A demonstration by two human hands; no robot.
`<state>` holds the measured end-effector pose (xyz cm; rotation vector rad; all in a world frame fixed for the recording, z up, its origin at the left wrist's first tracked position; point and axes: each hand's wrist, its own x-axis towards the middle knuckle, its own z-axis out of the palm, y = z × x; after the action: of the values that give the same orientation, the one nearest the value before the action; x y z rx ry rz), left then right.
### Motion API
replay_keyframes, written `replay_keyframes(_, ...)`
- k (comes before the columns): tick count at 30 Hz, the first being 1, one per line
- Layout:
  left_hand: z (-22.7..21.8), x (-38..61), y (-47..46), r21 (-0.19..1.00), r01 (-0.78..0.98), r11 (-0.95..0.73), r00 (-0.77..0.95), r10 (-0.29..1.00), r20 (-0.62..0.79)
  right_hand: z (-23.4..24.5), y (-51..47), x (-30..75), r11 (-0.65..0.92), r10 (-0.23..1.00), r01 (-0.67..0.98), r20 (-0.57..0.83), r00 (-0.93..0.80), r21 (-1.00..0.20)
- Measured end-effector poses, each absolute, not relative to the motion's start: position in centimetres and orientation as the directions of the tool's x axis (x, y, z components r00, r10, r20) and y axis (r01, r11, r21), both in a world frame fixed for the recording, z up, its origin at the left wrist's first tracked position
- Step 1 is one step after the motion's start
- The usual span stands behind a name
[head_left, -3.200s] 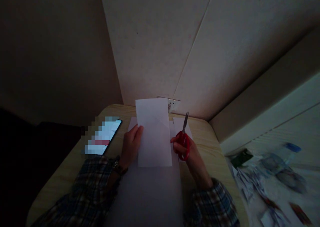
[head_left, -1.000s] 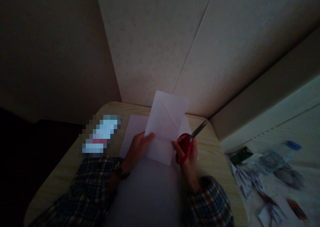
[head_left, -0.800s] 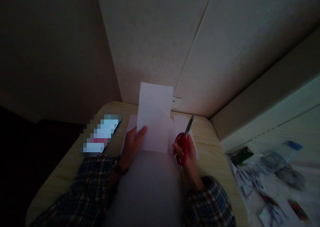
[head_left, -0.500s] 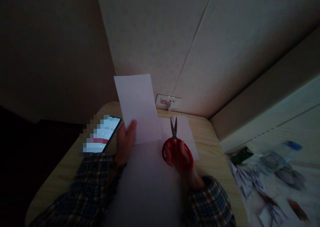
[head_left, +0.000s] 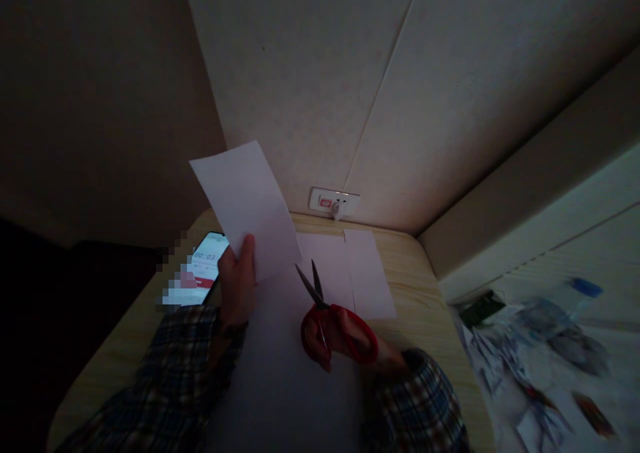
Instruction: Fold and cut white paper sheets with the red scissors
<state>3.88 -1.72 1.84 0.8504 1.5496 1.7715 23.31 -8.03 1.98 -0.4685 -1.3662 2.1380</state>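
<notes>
My left hand (head_left: 237, 280) pinches the lower left part of a white sheet of paper (head_left: 245, 203), thumb on top, holding it tilted to the left above the table. In my right hand (head_left: 337, 336) are red-handled scissors (head_left: 363, 346), my fingers through the loops. Their blades are parted and point up and left, with the tips close to the paper's lower right corner. Under the hands a larger white sheet (head_left: 295, 386) covers the middle of the table. Behind the scissors lies a cut piece of white paper (head_left: 369, 273), beside more white paper.
A phone (head_left: 207, 266) showing a timer lies left on the wooden table (head_left: 425, 286). A wall socket (head_left: 334, 203) with a plug sits just behind the table. Lower right, a blue-capped bottle (head_left: 575, 300) and paper scraps (head_left: 493, 363) lie beyond the table's edge.
The held paper has tilted and shifted left with my left hand. My right hand has brought the scissors left and slightly down, turning the blades toward the paper.
</notes>
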Motion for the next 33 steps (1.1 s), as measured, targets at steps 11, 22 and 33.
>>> replay_keyframes(11, 2.8, 4.2, -2.3, 0.999, -0.013, -0.036, -0.568, 0.823, 0.023, 1.7, -8.3, 22.7, -0.452, 0.656, -0.325, -0.063, -0.752, -0.831)
replay_keyframes(22, 2.3, 5.0, -2.8, 0.953, 0.272, -0.129, -0.551, 0.791, 0.265, 1.9, -8.4, 20.4, -0.51, 0.744, -0.536, -0.032, -0.668, -0.673)
replay_keyframes(33, 2.8, 5.4, -3.2, 0.983, 0.164, -0.079, -0.535, 0.83, 0.156, 2.1, -8.7, 19.8, -0.482, 0.785, -0.553, -0.056, -0.617, -0.68)
